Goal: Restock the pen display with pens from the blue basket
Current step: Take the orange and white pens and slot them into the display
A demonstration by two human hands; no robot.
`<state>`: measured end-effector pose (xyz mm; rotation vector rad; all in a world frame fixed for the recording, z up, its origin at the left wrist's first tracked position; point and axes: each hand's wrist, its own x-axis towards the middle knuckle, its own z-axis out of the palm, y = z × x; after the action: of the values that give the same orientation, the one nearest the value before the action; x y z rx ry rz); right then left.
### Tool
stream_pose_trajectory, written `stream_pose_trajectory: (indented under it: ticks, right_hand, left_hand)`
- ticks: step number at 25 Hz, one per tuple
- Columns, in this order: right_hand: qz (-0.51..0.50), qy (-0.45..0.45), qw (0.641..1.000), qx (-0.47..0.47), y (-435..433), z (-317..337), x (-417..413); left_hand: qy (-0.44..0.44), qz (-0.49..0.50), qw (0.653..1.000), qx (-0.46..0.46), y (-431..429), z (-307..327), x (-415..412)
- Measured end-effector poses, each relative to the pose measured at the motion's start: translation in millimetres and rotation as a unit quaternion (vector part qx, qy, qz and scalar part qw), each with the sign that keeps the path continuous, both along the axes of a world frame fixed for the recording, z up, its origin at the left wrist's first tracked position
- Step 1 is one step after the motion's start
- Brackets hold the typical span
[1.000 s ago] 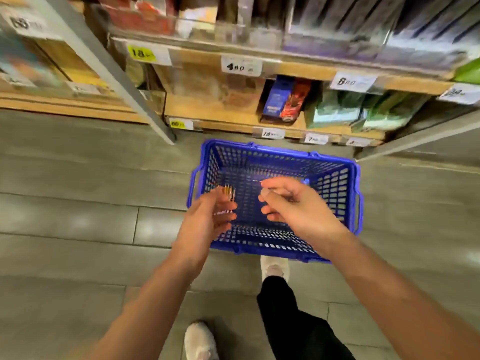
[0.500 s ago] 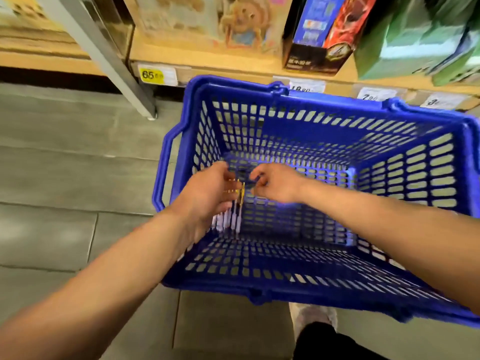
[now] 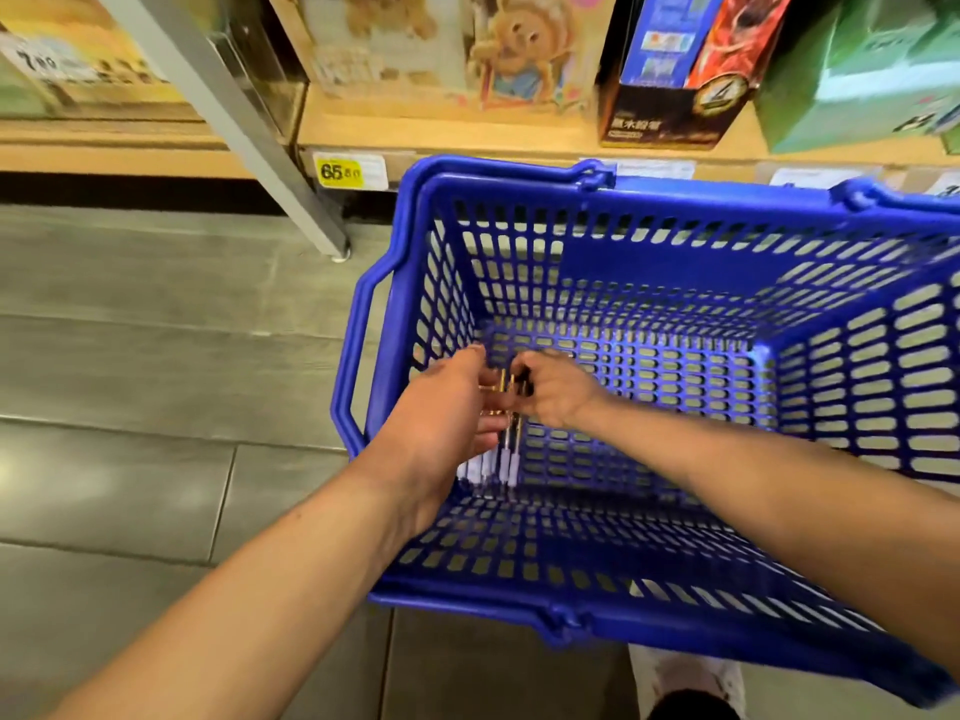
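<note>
The blue basket (image 3: pixel 691 200) stands on the grey floor in front of a low wooden shelf. Both my hands reach down inside it near its left wall. My left hand (image 3: pixel 447 418) holds a bunch of several pens (image 3: pixel 506 449) with gold bands and pale lilac ends pointing toward me. My right hand (image 3: pixel 558 389) is right beside it, its fingers curled on the upper ends of the same pens. The basket's floor to the right of my hands shows only its blue mesh. The pen display is out of view.
A grey metal shelf post (image 3: pixel 244 122) slants down to the floor left of the basket. The bottom shelf holds boxed goods, with a yellow price tag (image 3: pixel 338 171) on its edge. My white shoe (image 3: pixel 685 678) shows below the basket.
The view has dropped from standing height to close over the basket. Both hands have gone down into it and now meet at the bunch of pens near the left wall.
</note>
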<state>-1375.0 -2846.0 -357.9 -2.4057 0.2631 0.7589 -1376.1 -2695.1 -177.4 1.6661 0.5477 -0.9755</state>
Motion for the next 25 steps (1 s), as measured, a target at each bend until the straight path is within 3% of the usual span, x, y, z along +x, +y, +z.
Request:
stream_pose_trajectory:
  ticks: [3,8,11,14,16,17,18,20,21,23,25]
  right_hand:
    - [-0.087,-0.007,0.989,0.116,-6,3,-4]
    - [-0.141,-0.012,0.965,0.219,-31,38,-2]
    - [-0.166,0.054,0.91,0.375,-39,62,0]
    - [-0.151,0.128,0.843,0.5,-36,74,-1]
    - [-0.153,0.15,0.818,0.534,-33,72,-1]
    - [-0.168,0.153,0.824,0.519,-31,68,0]
    - [-0.183,0.142,0.853,0.468,-28,62,3]
    - [-0.141,0.094,0.953,0.252,-22,44,7]
    - [-0.091,0.079,0.983,0.141,-17,35,7]
    - [-0.035,0.072,0.996,0.048,-3,19,3]
    - [-0.067,0.062,0.994,0.057,9,9,-3]
  left_hand:
    - [-0.028,-0.047,0.998,0.014,-8,-9,2]
    - [-0.095,-0.105,0.987,0.071,-11,-22,5]
    - [-0.126,-0.161,0.972,0.117,-7,-28,-3]
    - [-0.042,-0.123,0.991,0.044,-5,-38,-6]
    - [0.013,-0.071,0.997,-0.012,-7,-35,-7]
    - [0.021,-0.057,0.998,-0.019,-6,-33,-8]
    - [0.024,-0.046,0.998,-0.023,-5,-31,-10]
    - [0.03,-0.024,0.999,-0.036,-1,-25,-13]
    - [0.036,-0.013,0.998,-0.044,1,-22,-14]
    - [0.047,0.005,0.997,-0.066,7,-13,-15]
    - [0.049,0.016,0.994,-0.094,14,-5,-16]
